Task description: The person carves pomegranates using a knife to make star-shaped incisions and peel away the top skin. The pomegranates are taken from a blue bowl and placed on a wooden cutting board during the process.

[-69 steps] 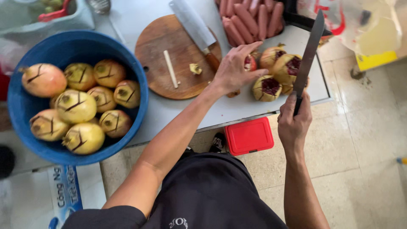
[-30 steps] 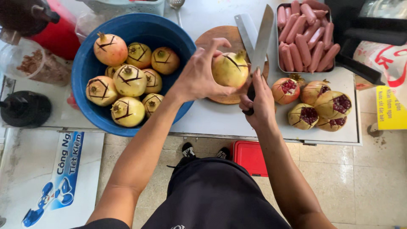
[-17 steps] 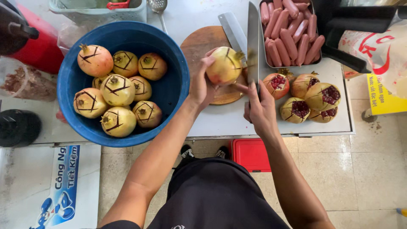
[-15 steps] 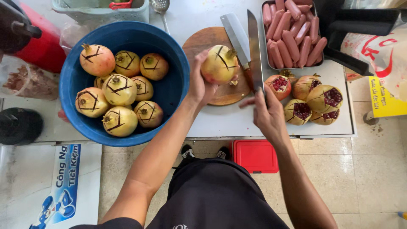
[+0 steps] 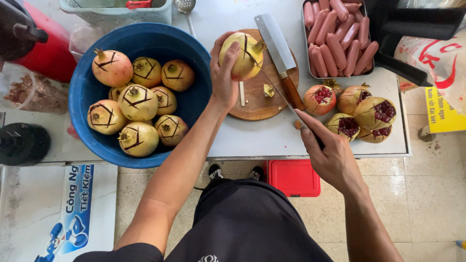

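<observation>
Right hand [image 5: 330, 157] hides its knife; left hand [image 5: 224, 80] holds pomegranate [image 5: 241, 56].

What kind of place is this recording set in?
Probably a small street-side food or juice stall. A blue basin holds scored pomegranates, a metal tray of sausages sits beside a round cutting board and cleaver, and the left hand holds a pomegranate while the right hand grips a knife.

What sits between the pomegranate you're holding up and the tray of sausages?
In the head view, a cleaver with a brown handle lies between the held pomegranate and the sausage tray, resting across the round wooden cutting board.
</observation>
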